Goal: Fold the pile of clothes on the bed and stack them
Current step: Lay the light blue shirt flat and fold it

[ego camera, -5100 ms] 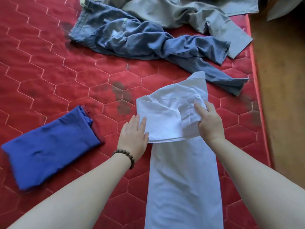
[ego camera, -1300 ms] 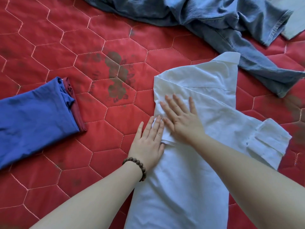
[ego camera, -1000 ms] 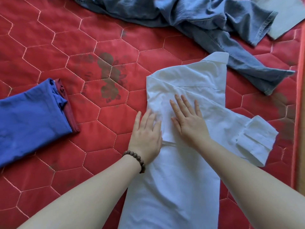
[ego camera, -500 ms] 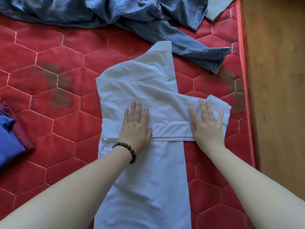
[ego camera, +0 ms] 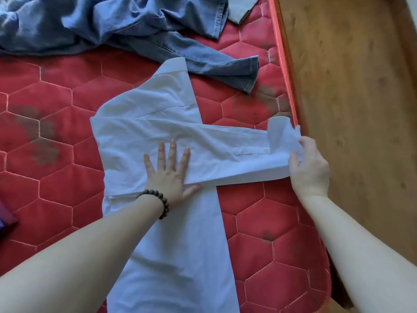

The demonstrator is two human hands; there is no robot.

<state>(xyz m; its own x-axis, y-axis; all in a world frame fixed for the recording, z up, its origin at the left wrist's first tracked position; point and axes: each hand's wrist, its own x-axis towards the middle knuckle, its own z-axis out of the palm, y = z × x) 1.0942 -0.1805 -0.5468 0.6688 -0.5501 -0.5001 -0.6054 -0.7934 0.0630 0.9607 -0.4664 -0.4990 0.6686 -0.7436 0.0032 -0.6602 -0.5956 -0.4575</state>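
A red mattress (ego camera: 56,184) quilted in a hexagon pattern and marked with dark stains is being shown from above, its piped edge running beside a wooden floor (ego camera: 352,86) on the right. A white shirt (ego camera: 144,123) is being laid out on the mattress, its body running toward the viewer and its collar pointing away. One sleeve (ego camera: 225,152) is being stretched across the shirt toward the right edge of the bed. The left hand (ego camera: 168,170), with a dark beaded bracelet (ego camera: 161,199) at the wrist, is being pressed flat on the shirt with fingers spread and straight, the thumb tucked under the sleeve's lower edge. The cuff (ego camera: 282,134) is being held in the grip of the right hand (ego camera: 308,166), fingers curled round the sleeve end just at the mattress edge. Beyond the collar, crumpled blue denim clothing (ego camera: 126,26) is lying unfolded, one leg or sleeve of it reaching down just beside the collar. A corner of pale grey fabric (ego camera: 242,7) is showing at the top, and a sliver of dark blue and maroon cloth (ego camera: 5,219) at the left edge.
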